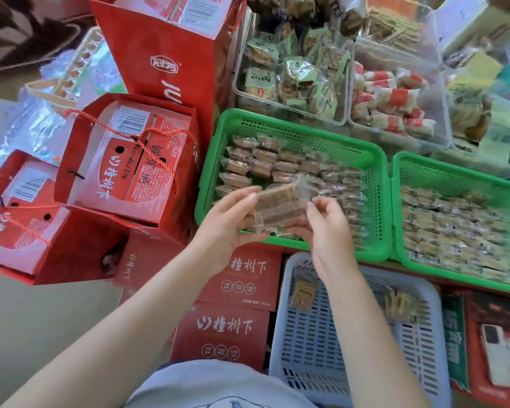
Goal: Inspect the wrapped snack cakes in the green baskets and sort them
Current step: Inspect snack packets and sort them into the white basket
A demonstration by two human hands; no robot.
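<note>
Head-worn view, steeply downward, close over hands (277,225)

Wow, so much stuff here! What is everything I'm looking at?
Green baskets: two, side by side, full of wrapped snack cakes.
Held cakes: two brown, clear-wrapped, over the left basket.
Clear bins: at least two, behind the baskets, holding packaged snacks.
Pale basket: one, nearest the person, few packets inside.
Red gift boxes: several, stacked left.
Phone: one, white, bottom right.
Left hand: holds the cakes.
Right hand: pinches the cakes' right end.
</note>
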